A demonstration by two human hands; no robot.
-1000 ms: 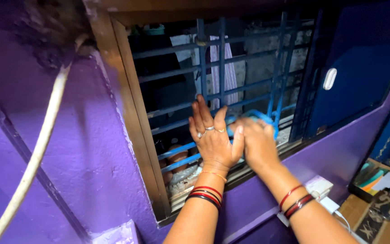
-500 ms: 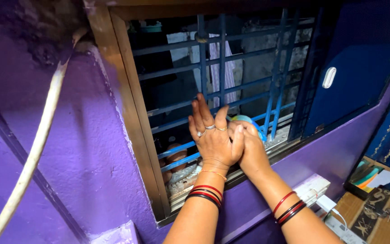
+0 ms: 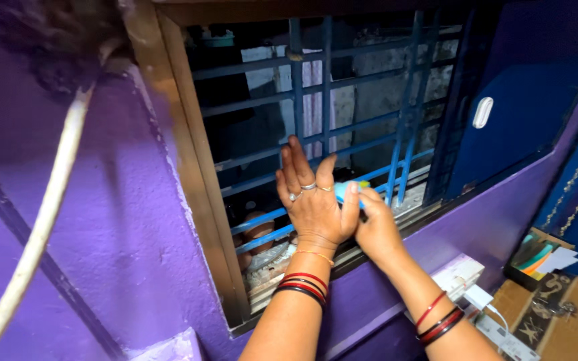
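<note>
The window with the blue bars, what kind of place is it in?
Probably a room in a home. The purple wall holds a window with a blue metal grille, and a white power strip sits below. The left hand and right hand hold a small blue thing at the bars.

We find few items of this kind, all at the lower right of the head view.

1. Small open box (image 3: 543,254), just right of the purple wall below the window: dark rim, holding upright cards or packets in green, teal, orange and white.
2. Brown cardboard carton (image 3: 570,321), directly below that box: flat top with a dark ornamental print; only a part shows at the picture's edge.
3. White oblong tag or plate (image 3: 482,112), on the blue shutter right of the window bars: rounded ends, upright; we cannot tell whether it is a label or a handle.

We see no screens.
</note>
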